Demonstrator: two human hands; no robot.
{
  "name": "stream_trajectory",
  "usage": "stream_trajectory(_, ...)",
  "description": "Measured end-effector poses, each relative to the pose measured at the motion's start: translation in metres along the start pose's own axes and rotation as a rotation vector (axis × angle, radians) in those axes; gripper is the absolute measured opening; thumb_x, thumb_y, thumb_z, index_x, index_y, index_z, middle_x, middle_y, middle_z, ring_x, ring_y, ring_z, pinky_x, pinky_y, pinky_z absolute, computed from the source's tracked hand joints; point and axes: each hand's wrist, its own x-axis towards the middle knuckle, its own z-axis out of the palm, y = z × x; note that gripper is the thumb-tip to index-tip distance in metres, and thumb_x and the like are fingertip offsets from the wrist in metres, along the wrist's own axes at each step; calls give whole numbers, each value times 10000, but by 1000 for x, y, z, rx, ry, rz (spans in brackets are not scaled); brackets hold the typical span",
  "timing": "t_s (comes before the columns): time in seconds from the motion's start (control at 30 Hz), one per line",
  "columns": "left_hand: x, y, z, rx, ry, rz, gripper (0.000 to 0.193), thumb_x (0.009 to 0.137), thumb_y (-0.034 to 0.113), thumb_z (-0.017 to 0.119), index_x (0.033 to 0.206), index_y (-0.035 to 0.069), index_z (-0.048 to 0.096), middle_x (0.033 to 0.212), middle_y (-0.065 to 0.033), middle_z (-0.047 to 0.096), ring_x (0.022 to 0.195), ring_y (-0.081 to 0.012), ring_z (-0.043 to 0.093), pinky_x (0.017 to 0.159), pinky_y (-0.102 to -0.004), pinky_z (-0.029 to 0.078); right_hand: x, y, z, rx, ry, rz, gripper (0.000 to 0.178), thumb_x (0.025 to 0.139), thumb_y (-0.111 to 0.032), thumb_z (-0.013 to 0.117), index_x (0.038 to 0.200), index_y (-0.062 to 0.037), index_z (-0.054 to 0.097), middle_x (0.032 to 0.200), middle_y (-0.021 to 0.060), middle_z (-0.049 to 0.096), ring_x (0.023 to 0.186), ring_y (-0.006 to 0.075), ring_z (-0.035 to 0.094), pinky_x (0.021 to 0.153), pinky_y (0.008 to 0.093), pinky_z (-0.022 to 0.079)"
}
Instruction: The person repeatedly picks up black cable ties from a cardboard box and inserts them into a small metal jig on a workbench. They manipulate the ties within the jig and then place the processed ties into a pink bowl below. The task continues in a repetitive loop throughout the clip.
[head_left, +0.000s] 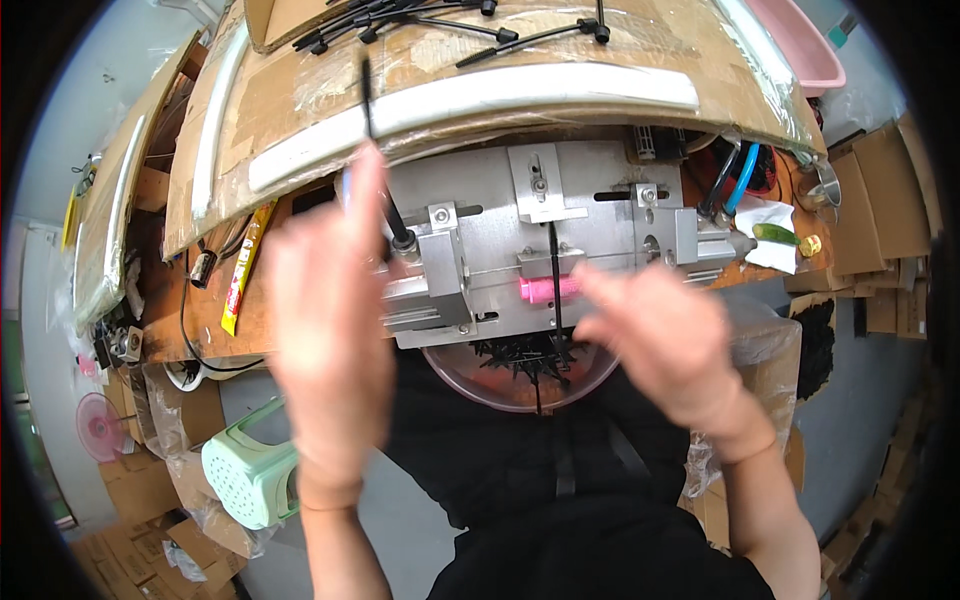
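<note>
My left hand (330, 320) is raised at the left of a metal fixture (490, 230), blurred by motion. A thin black rod (366, 95) with a knob at its lower end passes behind its fingers and seems gripped there. On the fixture's middle, a second black rod (555, 255) lies lengthwise beside a pink block (540, 290), its lower end hanging past the front edge. Just right of that rod is my right hand (665, 345), also smeared, with thumb and forefinger apart. Below the fixture, a clear bowl (440, 375) holds many black parts.
A cardboard-covered shelf (420, 60) with white padded edging overhangs the fixture; black rods lie on it. A yellow packet (245, 265) rests on the bench at left. Blue tubing (742, 180) and white paper (770, 215) are at right. A green stool (250, 465) stands at lower left.
</note>
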Motion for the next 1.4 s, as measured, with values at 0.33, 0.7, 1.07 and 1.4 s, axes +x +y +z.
stream_trajectory(0.33,-71,84,58,-79,-387,-70,680,766,-6,681,1395,-54,426,969,-89,513,869,-236,505,797,-358,445,170,75,-50,-431,-58,-202,56,787,-41,613,824,-2,628,801,123,587,941,301,582,844,377,464)
stream_trajectory(0.7,-13,58,29,-222,-271,-28,678,725,29,737,1363,33,511,968,-117,527,897,-265,515,797,-372,457,68,20,-67,578,358,270,156,839,-65,675,961,20,627,879,69,631,752,133,557,725,243,447)
stream_trajectory(1.07,131,24,14,-63,-461,-47,295,932,301,605,1025,22,596,962,-184,633,907,-295,627,795,-391,496,-42,-23,51,75,143,131,533,687,22,799,1169,75,579,757,87,608,577,188,543,529,297,464)
stream_trajectory(1.4,91,-8,3,-339,-241,74,154,852,58,641,998,8,641,837,-82,564,796,-189,524,732,-285,429,-36,-21,60,16,51,123,596,749,-86,773,1288,55,558,622,31,465,538,147,498,523,299,443)
